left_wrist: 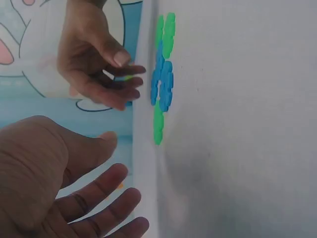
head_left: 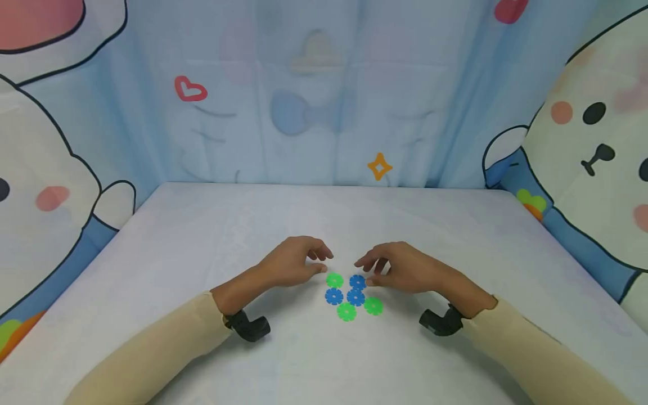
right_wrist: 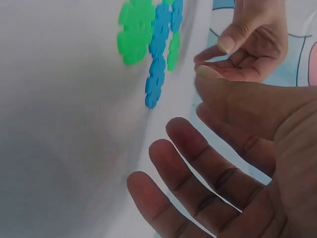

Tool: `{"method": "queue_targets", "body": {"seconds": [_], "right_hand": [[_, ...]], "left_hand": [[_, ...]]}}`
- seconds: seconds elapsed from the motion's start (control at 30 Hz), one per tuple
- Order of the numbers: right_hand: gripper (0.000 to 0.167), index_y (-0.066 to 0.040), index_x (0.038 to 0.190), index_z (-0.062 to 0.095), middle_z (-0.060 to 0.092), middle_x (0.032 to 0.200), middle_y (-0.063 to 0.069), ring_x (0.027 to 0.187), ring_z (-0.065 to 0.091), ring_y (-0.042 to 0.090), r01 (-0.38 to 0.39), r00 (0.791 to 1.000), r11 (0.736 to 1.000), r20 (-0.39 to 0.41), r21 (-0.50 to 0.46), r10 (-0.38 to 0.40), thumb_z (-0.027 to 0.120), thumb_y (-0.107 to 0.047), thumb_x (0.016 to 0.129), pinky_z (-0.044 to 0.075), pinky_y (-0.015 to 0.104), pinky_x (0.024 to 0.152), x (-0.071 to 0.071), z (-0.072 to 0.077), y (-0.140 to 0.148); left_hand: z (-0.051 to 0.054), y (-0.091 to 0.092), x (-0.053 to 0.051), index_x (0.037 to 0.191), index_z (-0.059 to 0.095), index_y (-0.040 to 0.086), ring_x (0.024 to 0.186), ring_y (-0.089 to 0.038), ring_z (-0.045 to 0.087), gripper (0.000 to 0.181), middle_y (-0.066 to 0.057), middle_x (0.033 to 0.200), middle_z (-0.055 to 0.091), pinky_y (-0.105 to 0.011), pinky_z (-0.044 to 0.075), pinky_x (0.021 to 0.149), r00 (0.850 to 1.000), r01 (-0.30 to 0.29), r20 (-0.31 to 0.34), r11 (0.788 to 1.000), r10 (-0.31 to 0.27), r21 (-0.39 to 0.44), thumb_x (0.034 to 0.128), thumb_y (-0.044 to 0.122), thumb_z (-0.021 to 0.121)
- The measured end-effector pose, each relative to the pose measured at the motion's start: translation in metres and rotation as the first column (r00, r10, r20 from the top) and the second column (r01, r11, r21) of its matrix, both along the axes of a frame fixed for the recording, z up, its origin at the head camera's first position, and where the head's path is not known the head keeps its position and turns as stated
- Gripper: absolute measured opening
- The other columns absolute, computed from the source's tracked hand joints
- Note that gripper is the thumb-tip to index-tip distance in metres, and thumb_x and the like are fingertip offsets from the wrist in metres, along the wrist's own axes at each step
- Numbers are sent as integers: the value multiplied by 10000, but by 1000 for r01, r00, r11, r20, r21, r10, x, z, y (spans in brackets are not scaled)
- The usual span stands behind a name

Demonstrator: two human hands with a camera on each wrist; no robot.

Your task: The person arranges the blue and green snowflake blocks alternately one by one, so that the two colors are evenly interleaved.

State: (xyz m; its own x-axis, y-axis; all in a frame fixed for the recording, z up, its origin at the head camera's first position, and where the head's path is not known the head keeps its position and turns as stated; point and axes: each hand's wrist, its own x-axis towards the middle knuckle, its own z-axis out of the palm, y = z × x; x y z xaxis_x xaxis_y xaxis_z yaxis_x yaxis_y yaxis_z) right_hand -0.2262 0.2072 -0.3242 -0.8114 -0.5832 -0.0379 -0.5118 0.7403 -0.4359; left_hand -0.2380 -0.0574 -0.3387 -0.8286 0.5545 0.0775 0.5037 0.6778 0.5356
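Three green and three blue notched plastic discs, like snowflake building pieces, lie in a close cluster on the white table. A green disc point(head_left: 334, 280) is at the cluster's far left, near my left hand point(head_left: 293, 261). That hand is above the table with loosely bent fingers and nothing between them. My right hand point(head_left: 405, 267) is on the other side, its thumb close by a blue disc point(head_left: 357, 282); it holds nothing. At the near side are a green disc point(head_left: 346, 311) and another green disc point(head_left: 373, 306). Whether any discs are joined, I cannot tell.
A white cloth covers the table point(head_left: 314, 360). Behind it hangs a light blue curtain point(head_left: 324, 129) with cartoon animals on both sides. Each wrist carries a black camera mount, the left mount point(head_left: 250, 327) and the right mount point(head_left: 440, 322), low over the table.
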Motion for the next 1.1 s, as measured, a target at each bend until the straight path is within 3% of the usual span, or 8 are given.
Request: {"method": "queue_targets", "body": {"seconds": [0.17, 0.3, 0.67, 0.9, 1.1], "right_hand": [[331, -184, 1182, 710, 694, 1102, -57, 946, 623, 122, -27, 998, 1000, 50, -8, 27, 768, -184, 856, 530, 275, 808, -14, -8, -3], [323, -211, 1159, 716, 674, 1072, -76, 953, 601, 132, -43, 994, 999, 100, -28, 45, 781, -205, 843, 521, 284, 812, -17, -13, -4], [321, -264, 1147, 715, 629, 1018, -89, 946, 562, 115, -61, 995, 997, 75, -52, 65, 792, -270, 835, 500, 281, 840, -15, -23, -1], [307, -265, 1139, 713, 617, 992, -85, 911, 549, 115, -65, 996, 997, 54, -49, 67, 788, -273, 841, 496, 274, 815, -15, -25, -2], [279, -252, 1111, 710, 611, 986, -78, 909, 542, 124, -53, 996, 997, 66, -46, 56, 786, -259, 842, 493, 273, 810, -14, -24, -5]], "left_hand": [[-8, 10, -7, 1180, 685, 171, 1025, -176, 643, 310, 3, 1093, 694, -348, 506, 893, 993, 35, 115, 998, -40, 49, 874, 155, 733], [-13, 11, -8, 1177, 693, 204, 1016, -167, 594, 353, 28, 1107, 678, -346, 485, 887, 987, 38, 155, 998, -44, 40, 836, 165, 776], [-16, 8, -9, 1105, 752, 222, 982, -159, 547, 268, 18, 1130, 657, -325, 468, 851, 985, 126, 113, 990, -132, 55, 845, 160, 778], [-18, 6, -9, 1114, 750, 232, 958, -148, 528, 261, 11, 1127, 620, -309, 453, 844, 990, 116, 84, 993, -118, 23, 857, 191, 769], [-21, 5, -10, 1074, 744, 198, 916, -141, 515, 212, 6, 1058, 616, -307, 451, 827, 989, 141, 31, 990, -141, -6, 862, 201, 762]]}}
